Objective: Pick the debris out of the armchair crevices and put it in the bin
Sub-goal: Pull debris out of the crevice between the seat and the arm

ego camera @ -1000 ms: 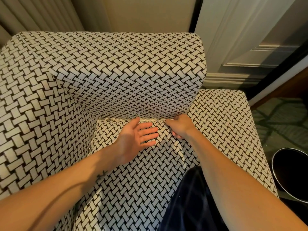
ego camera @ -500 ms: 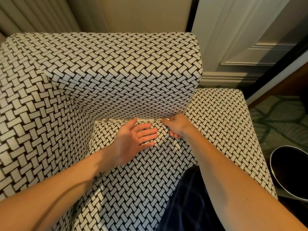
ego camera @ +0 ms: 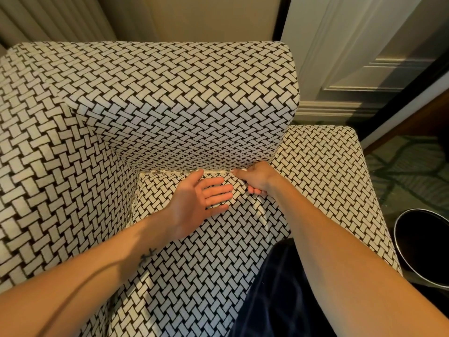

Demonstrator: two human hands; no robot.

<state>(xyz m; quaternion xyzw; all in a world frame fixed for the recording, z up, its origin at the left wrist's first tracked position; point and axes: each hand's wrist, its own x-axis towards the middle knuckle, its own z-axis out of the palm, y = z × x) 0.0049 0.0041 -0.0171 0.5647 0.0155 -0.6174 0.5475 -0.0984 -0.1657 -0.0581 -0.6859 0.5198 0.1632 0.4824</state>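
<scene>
**Along the Seat's Back Crevice: Two Hands, a Line of Crumbs**

Along the bottom edge, noted dark checked cloth (ego camera: 274, 300) right of centre, flanked by two bare forearms reaching up the frame. Found the left hand (ego camera: 194, 203) above that, mid-frame, lying palm-up on the seat cushion (ego camera: 194, 276) of the armchair (ego camera: 60, 166), fingers straight and spread, grasping nothing, thumb tip at the crevice. Found the right hand (ego camera: 257, 177) just right of it, knuckles up, fingers curled under, one fingertip pressed into the same crevice. Could not judge the grip there, pinching or merely pressing.

Traced the debris (ego camera: 170, 171) as a thin line of pale crumbs lodged in the seam between cushion and backrest (ego camera: 182, 105), running left from the right fingertip past the left thumb. Saw a few more specks down the seam at the cushion's left side.

Spotted the bin (ego camera: 427, 244) at the right edge, round and black, standing beside the chair, well apart from both hands. Made out, at the top, a white panelled door (ego camera: 364, 45) and a pale curtain (ego camera: 48, 18).
</scene>
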